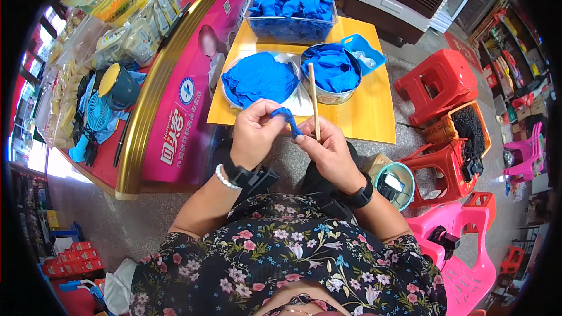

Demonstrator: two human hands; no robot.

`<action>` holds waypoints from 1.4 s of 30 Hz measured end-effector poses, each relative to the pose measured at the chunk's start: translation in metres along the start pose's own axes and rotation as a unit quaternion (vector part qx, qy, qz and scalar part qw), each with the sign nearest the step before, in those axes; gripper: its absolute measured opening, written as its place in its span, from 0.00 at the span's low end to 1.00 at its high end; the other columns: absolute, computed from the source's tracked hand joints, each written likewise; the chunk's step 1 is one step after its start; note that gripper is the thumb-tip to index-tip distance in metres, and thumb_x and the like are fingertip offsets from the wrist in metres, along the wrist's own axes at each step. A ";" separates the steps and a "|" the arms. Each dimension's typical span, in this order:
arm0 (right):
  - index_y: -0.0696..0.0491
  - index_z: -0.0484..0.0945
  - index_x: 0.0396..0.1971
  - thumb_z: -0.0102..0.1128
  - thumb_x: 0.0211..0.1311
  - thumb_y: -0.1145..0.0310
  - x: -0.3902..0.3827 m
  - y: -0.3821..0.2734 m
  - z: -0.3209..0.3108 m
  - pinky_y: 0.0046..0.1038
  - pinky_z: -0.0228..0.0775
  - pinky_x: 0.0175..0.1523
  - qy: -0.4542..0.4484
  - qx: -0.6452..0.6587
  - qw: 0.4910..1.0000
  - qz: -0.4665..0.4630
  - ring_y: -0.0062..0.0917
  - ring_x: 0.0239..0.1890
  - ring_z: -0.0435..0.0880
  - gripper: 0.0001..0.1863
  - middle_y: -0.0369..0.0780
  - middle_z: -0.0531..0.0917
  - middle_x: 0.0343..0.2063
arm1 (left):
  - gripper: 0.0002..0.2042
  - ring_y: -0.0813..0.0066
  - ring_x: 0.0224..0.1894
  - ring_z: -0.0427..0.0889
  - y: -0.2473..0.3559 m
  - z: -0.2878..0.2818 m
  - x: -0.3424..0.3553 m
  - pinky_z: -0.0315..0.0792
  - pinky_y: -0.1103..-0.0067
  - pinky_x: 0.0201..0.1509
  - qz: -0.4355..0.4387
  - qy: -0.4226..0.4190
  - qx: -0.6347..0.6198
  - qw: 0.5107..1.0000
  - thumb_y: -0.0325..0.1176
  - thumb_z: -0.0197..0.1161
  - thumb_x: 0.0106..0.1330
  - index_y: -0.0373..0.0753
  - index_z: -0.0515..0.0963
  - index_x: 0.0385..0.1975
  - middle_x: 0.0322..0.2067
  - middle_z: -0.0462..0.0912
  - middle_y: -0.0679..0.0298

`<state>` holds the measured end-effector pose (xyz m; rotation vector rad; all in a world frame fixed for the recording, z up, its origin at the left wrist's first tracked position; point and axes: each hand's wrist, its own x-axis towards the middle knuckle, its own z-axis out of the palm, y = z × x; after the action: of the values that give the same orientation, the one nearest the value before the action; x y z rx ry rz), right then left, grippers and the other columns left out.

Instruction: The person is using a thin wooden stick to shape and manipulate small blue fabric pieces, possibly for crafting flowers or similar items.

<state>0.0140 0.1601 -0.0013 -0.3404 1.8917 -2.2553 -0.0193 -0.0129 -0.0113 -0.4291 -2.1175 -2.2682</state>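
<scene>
Over the near edge of the yellow table (372,120), a small twisted piece of blue cloth (286,115) stretches between my hands. My left hand (256,133) pinches its upper end. The lower end is caught by the thumb and fingers of my right hand (328,146), which also grips a thin wooden stick (314,90) pointing up and away. A flat pile of blue cloth pieces (260,79) lies on a round dish just beyond my left hand. To its right stands a round metal tin (336,98) with more blue cloth inside.
At the table's far end is a clear plastic bin (290,30) full of bunched blue pieces. A small blue basket (374,65) leans by the tin. A pink counter (190,102) borders the left. Red stools (439,85) and a green bucket (410,178) stand right.
</scene>
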 end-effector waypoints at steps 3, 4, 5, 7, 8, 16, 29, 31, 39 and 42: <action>0.56 0.71 0.31 0.56 0.59 0.73 0.002 -0.012 0.001 0.16 0.63 0.34 -0.007 0.069 0.997 0.034 0.10 0.28 0.70 0.04 0.30 0.74 0.25 | 0.07 0.75 0.39 0.78 0.002 -0.010 0.003 0.79 0.74 0.41 -0.091 -0.042 -0.334 0.937 0.20 0.53 0.61 0.38 0.74 0.36 0.38 0.75 0.63; 0.55 0.71 0.31 0.54 0.59 0.73 0.003 -0.014 0.000 0.16 0.62 0.33 -0.004 0.113 0.993 0.044 0.10 0.28 0.70 0.03 0.30 0.74 0.25 | 0.06 0.74 0.39 0.78 0.005 -0.013 0.004 0.79 0.73 0.41 -0.105 -0.077 -0.354 0.926 0.21 0.53 0.61 0.37 0.74 0.36 0.39 0.75 0.63; 0.55 0.71 0.31 0.54 0.59 0.73 0.003 -0.010 -0.005 0.16 0.62 0.33 -0.002 0.112 0.993 0.042 0.10 0.28 0.70 0.03 0.30 0.74 0.25 | 0.06 0.74 0.40 0.78 0.009 -0.014 0.005 0.79 0.72 0.42 -0.118 -0.111 -0.373 0.914 0.21 0.53 0.61 0.37 0.73 0.36 0.39 0.75 0.63; 0.53 0.71 0.31 0.54 0.58 0.71 0.002 -0.001 -0.013 0.13 0.46 0.18 -0.025 0.118 0.989 0.080 0.08 0.15 0.59 0.04 0.31 0.74 0.22 | 0.07 0.78 0.39 0.77 0.012 -0.013 0.006 0.77 0.78 0.40 -0.123 -0.124 -0.307 0.936 0.18 0.53 0.58 0.36 0.73 0.34 0.37 0.74 0.64; 0.52 0.70 0.31 0.53 0.57 0.71 0.000 0.003 -0.010 0.13 0.46 0.18 -0.013 0.121 0.990 0.071 0.08 0.15 0.59 0.03 0.32 0.76 0.23 | 0.06 0.81 0.33 0.77 0.006 -0.012 0.009 0.75 0.82 0.37 -0.050 -0.071 -0.168 0.982 0.17 0.54 0.57 0.36 0.73 0.32 0.32 0.75 0.67; 0.52 0.69 0.31 0.55 0.57 0.71 -0.002 -0.001 -0.001 0.12 0.51 0.23 -0.072 0.038 0.995 0.050 0.07 0.19 0.61 0.04 0.29 0.74 0.23 | 0.08 0.89 0.25 0.70 -0.008 0.004 0.006 0.67 0.87 0.27 0.072 -0.007 0.078 0.994 0.16 0.55 0.53 0.38 0.69 0.27 0.23 0.71 0.73; 0.57 0.73 0.34 0.59 0.59 0.71 0.002 0.002 -0.001 0.16 0.63 0.36 0.036 0.024 0.999 0.012 0.10 0.30 0.69 0.07 0.29 0.73 0.27 | 0.08 0.88 0.27 0.70 0.007 0.017 -0.006 0.71 0.87 0.31 0.047 -0.002 0.053 0.998 0.16 0.52 0.54 0.38 0.65 0.29 0.27 0.68 0.72; 0.57 0.73 0.33 0.59 0.59 0.71 0.002 0.003 -0.001 0.16 0.63 0.35 0.033 0.022 0.999 -0.004 0.10 0.29 0.69 0.07 0.29 0.74 0.26 | 0.07 0.88 0.27 0.71 0.012 0.019 -0.008 0.74 0.86 0.33 0.015 0.001 0.016 1.000 0.16 0.52 0.55 0.37 0.66 0.30 0.28 0.69 0.71; 0.56 0.73 0.29 0.55 0.58 0.72 0.006 0.021 -0.013 0.15 0.58 0.27 0.054 -0.009 0.998 0.003 0.08 0.25 0.66 0.04 0.28 0.73 0.22 | 0.08 0.81 0.32 0.81 0.023 0.001 -0.009 0.77 0.84 0.35 -0.177 -0.160 -0.119 0.964 0.23 0.57 0.62 0.31 0.73 0.40 0.32 0.78 0.64; 0.56 0.73 0.28 0.55 0.58 0.71 0.010 0.024 -0.010 0.15 0.56 0.26 0.055 -0.010 0.998 0.014 0.08 0.23 0.65 0.05 0.28 0.71 0.20 | 0.07 0.82 0.31 0.80 0.018 0.004 -0.008 0.75 0.86 0.35 -0.162 -0.138 -0.089 0.973 0.23 0.60 0.61 0.32 0.74 0.38 0.30 0.79 0.65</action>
<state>0.0014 0.1627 -0.0263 -0.1952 1.9600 -2.2828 -0.0071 -0.0118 0.0048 -0.4574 -2.2618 -2.7396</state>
